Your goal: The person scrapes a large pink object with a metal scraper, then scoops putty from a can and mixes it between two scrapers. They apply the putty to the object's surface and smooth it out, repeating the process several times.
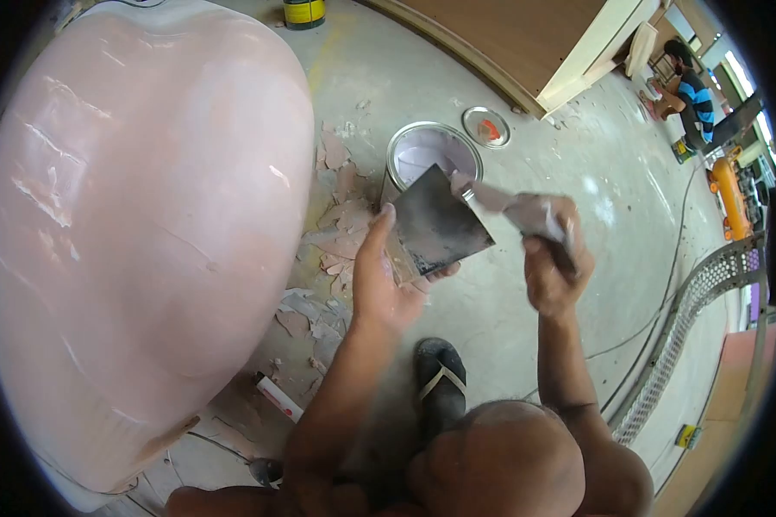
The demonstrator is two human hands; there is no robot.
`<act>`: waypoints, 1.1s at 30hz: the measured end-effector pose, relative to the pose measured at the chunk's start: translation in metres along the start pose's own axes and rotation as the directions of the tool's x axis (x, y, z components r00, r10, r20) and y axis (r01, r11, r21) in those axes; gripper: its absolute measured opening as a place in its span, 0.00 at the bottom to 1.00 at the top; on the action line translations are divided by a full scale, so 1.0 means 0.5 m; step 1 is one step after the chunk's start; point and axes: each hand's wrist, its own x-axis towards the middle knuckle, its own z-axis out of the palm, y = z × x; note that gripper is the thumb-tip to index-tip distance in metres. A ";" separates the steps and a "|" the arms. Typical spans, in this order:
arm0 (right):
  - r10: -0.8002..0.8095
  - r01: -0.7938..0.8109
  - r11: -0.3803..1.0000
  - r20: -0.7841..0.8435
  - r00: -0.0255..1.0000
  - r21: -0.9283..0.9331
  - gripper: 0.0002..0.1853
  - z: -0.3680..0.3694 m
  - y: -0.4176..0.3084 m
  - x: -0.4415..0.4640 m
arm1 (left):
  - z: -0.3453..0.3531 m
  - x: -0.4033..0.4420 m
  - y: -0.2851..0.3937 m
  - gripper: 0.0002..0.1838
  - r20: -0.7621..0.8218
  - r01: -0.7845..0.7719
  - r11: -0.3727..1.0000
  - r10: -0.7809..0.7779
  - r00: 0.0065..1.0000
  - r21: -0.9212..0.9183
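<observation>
My left hand grips a dark, smeared square plate from below and the side, thumb along its edge. My right hand is closed round the handle of a putty knife, blurred by motion. The knife's blade end is at the plate's upper right edge; whether it touches cannot be made out. Just beyond the plate stands an open can with pale pinkish-grey paste inside, partly hidden by the plate. Its round lid, with an orange smear, lies beside it. To the left is a large, smooth pinkish moulded form.
Dried flakes litter the floor beside the form. A sandalled foot is below my hands. A wooden cabinet stands beyond; a perforated metal strip curves at right. Another person crouches far right, near an orange tank.
</observation>
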 end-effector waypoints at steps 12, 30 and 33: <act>-0.010 0.051 0.974 0.186 0.983 -0.219 0.23 0.009 0.015 -0.059 | -0.008 -0.049 0.012 0.23 0.297 0.000 0.999 -0.014 0.955 0.049; 0.887 -0.417 -0.152 0.310 0.342 0.896 0.09 0.043 -0.076 -0.020 | -0.005 -0.048 -0.001 0.32 0.845 -0.876 0.026 0.254 0.471 0.481; 0.821 -0.449 -0.076 0.311 0.478 0.890 0.10 -0.003 -0.064 -0.024 | -0.035 -0.051 0.048 0.34 0.816 -0.801 -0.228 -0.043 0.577 0.554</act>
